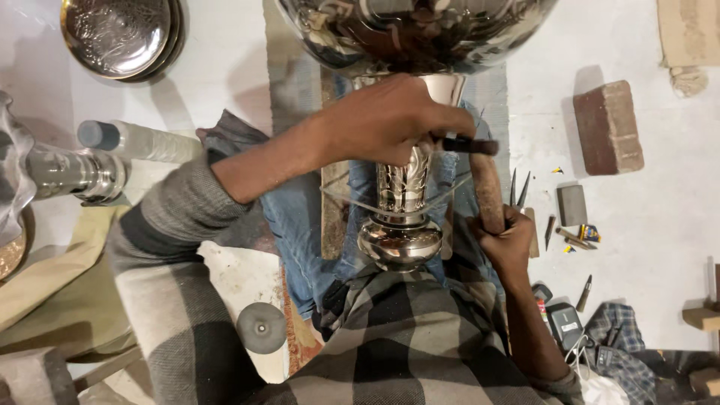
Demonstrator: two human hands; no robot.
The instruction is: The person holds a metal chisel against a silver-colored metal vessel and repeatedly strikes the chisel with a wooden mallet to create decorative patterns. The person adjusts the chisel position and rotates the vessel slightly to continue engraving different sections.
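Note:
A shiny metal goblet-shaped vessel lies across my lap, its engraved stem (403, 184) pointing toward me and its wide bowl (412, 30) at the top of the view. My left hand (390, 120) rests over the stem and pinches a dark chisel (469, 145) against the metal. My right hand (504, 238) grips the handle of a wooden mallet (486, 187), held upright just right of the stem, below the chisel's end.
A brick (607, 127) and a grey block (572, 204) lie on the white floor at right, with small chisels (584, 294) and metal dividers (519, 187). Stacked metal bowls (120, 34) sit top left. Another metal vessel (71, 174) lies at left. A grey disc (261, 327) sits near my knee.

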